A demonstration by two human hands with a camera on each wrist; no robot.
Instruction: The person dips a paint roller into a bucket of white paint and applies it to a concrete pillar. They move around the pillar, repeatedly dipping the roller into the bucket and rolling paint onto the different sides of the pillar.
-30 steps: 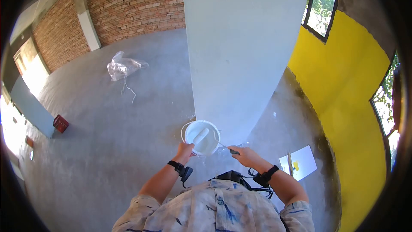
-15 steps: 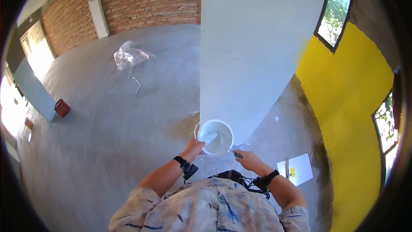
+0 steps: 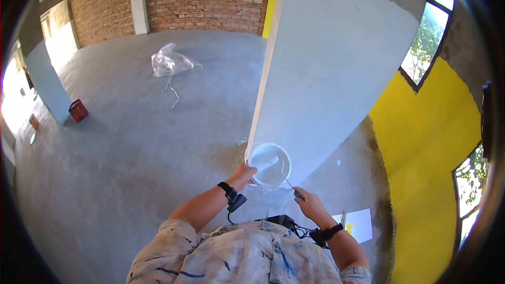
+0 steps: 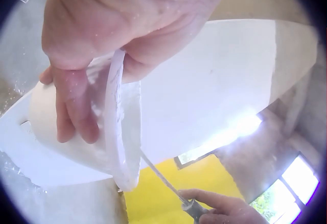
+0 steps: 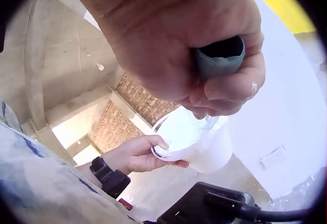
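White bucket (image 3: 289, 165), rim gripped by left hand (image 3: 243, 174); paint roller (image 3: 266, 162) inside, its handle clenched in right hand (image 3: 309, 203), beside pale wall (image 3: 326, 73).

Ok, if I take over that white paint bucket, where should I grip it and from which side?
Grip the rim of the white paint bucket from the person's left, where the left hand pinches across the lip. The bucket is tilted, with a thin open rim. The paint roller has its shaft leaving over the right side to the right hand, so that side looks blocked.
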